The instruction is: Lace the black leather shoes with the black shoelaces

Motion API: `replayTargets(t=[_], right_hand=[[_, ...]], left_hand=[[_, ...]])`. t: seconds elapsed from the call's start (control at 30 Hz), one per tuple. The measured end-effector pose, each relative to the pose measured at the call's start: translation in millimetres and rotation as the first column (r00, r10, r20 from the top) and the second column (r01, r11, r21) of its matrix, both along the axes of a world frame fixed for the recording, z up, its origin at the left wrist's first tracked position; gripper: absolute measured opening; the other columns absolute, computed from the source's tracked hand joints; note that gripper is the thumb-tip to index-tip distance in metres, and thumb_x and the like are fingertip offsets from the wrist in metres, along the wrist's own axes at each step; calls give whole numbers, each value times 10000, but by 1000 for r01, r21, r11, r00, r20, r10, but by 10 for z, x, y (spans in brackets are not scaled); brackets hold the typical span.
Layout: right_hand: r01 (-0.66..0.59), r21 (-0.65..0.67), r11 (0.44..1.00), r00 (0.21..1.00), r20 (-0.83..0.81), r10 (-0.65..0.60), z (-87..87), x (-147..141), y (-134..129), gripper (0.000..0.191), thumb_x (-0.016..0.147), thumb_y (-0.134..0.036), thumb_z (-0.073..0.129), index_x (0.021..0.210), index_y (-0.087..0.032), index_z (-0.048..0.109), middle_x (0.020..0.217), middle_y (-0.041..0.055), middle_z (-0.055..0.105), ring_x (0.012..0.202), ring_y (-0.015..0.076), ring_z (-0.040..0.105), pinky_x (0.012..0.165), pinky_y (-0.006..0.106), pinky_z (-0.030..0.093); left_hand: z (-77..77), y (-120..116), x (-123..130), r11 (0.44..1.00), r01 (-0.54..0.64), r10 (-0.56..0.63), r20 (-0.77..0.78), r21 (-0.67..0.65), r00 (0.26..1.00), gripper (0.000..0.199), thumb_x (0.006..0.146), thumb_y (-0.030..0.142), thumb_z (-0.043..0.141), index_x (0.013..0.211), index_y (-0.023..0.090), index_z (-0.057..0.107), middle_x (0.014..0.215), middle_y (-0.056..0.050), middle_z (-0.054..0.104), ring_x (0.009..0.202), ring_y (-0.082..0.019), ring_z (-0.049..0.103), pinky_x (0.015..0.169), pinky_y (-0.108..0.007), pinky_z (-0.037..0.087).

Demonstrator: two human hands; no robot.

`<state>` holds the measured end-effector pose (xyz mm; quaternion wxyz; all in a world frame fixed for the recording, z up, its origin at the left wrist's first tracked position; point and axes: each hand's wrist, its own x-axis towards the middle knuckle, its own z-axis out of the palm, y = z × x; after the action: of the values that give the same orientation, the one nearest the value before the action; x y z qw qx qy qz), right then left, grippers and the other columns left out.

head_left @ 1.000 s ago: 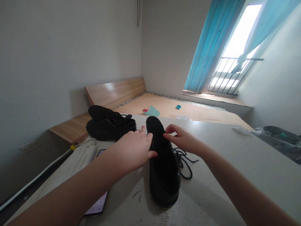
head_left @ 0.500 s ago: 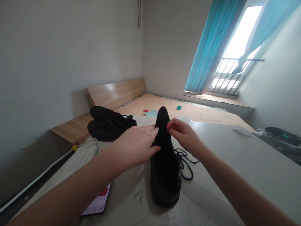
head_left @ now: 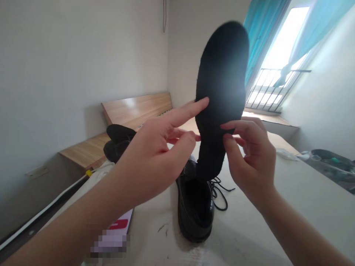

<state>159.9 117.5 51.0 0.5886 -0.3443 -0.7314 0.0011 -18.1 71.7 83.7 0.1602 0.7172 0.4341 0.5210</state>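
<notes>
Insole [head_left: 222, 92]: black, held upright in midair over the white table [head_left: 155, 236], toward its near edge, lower end at the mouth of a black leather shoe [head_left: 195, 210].

Right hand [head_left: 251, 159]: fingers and thumb together, pinching the insole's edge.

Left hand [head_left: 149, 155]: fingers spread apart, index fingertip [head_left: 205, 100] at the insole's edge; whether it grips cannot be told.

Loose laces [head_left: 219, 194]: black, coiled just beside the shoe.

Risk: a single slack pinch could drop the insole onto the table or into the laces.

Phone screen [head_left: 112, 238] pixelated; far shoes [head_left: 115, 142] partly hidden
</notes>
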Motion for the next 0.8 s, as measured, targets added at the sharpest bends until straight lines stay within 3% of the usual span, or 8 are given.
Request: replayTargets(t=[0.1, 0.3, 0.47, 0.6, 0.73, 0.8], right_hand=[[83, 85, 993, 985, 145, -94, 41, 8, -80, 148, 824, -241, 562, 972, -232, 561, 1010, 68, 539, 927, 206, 543, 691, 335, 509], [242, 58, 968, 920, 303, -248, 78, -10, -112, 302, 735, -438, 647, 847, -230, 459, 896, 56, 490, 821, 221, 506, 646, 351, 444], [219, -65, 974, 936, 295, -190, 84, 16, -54, 205, 767, -370, 619, 750, -223, 477, 797, 22, 517, 735, 183, 504, 598, 305, 424], [174, -183, 968, 960, 252, -125, 96, 55, -34, 188, 782, -361, 611, 724, -211, 515, 722, -10, 553, 606, 133, 504, 555, 275, 414], [145, -216, 966, 963, 254, -88, 113, 58, -43, 176, 797, -344, 594, 710, -205, 531, 686, -22, 566, 583, 123, 519, 569, 270, 421], [155, -222, 963, 959, 268, -93, 123, 59, -38, 161, 802, -327, 580, 707, -203, 541, 689, -20, 572, 591, 123, 519, 577, 269, 419]], left_hand=[[4, -42, 9, 998, 45, -44, -18, 37, 999, 461, 892, 227, 462, 1325, 386, 481, 1171, 75, 640, 968, -201, 662, 790, -318, 552], [-42, -23, 36, 987, 105, -113, -55, -126, 992, 501, 881, 262, 437, 1372, 364, 427, 1204, 27, 631, 1039, -239, 638, 787, -354, 573], [-53, 23, 42, 987, 113, -125, -98, -115, 987, 434, 878, 233, 433, 1293, 319, 527, 1293, 7, 575, 1097, -216, 602, 862, -344, 544], [-63, 85, 22, 988, 95, -108, -100, -124, 989, 373, 872, 223, 446, 1214, 283, 582, 1241, -7, 604, 1070, -204, 609, 854, -330, 532], [-93, 174, -17, 994, 88, -92, -59, -66, 994, 372, 878, 228, 450, 1241, 285, 501, 1233, -5, 593, 974, -164, 627, 795, -305, 528], [-108, 204, -41, 999, 26, -30, -95, -48, 995, 353, 877, 259, 461, 1230, 270, 462, 1191, -17, 608, 903, -159, 634, 735, -300, 525]])
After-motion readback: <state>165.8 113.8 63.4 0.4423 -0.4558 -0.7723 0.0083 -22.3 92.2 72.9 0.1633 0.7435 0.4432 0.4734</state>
